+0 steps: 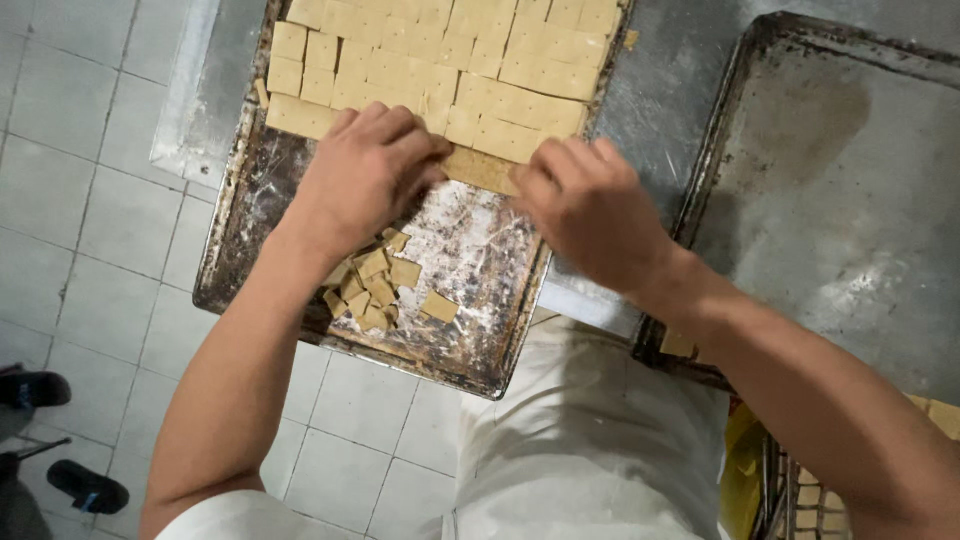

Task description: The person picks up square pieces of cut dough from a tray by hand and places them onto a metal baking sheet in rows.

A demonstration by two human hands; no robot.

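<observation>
Pinching flat tan dough strip (480,168), floury tray (480,260).

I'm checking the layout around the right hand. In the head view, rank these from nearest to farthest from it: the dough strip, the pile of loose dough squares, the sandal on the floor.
1. dough strip: touching the right hand, tray middle.
2. pile of loose dough squares: left, on the tray's near end.
3. sandal: far left, on the floor.

A big dark metal tray (830,190) sits off to the right. The floor (90,200) has grey tiles. Two black sandals (88,487) rest in the bottom left corner.
</observation>
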